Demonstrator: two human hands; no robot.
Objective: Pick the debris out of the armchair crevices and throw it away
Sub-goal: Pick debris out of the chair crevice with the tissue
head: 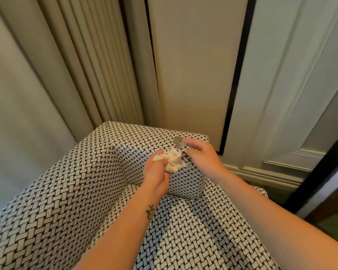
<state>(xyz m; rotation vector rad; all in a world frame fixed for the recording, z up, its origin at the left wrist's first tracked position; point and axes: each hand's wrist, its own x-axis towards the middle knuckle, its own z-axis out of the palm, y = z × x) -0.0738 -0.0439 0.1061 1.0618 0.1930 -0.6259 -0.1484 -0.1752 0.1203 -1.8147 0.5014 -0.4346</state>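
Observation:
A black-and-white woven-pattern armchair [70, 191] fills the lower part of the head view. Above its back right corner my left hand [157, 173] grips a crumpled cream tissue wad [172, 161], and a small grey coin-like piece lies in the wad. Just to the right, my right hand [200, 153] pinches two grey coin-like discs [178, 142] at its fingertips, a little above the wad. Both hands hover over the armchair's backrest and right arm. The crevices below are partly hidden by my forearms.
Beige pleated curtains [82, 61] hang behind the armchair at the left. A pale wall panel with a black frame [235, 75] and white moulded panelling [300, 94] stand behind at the right. A dark strip of floor [332, 223] shows at the far right.

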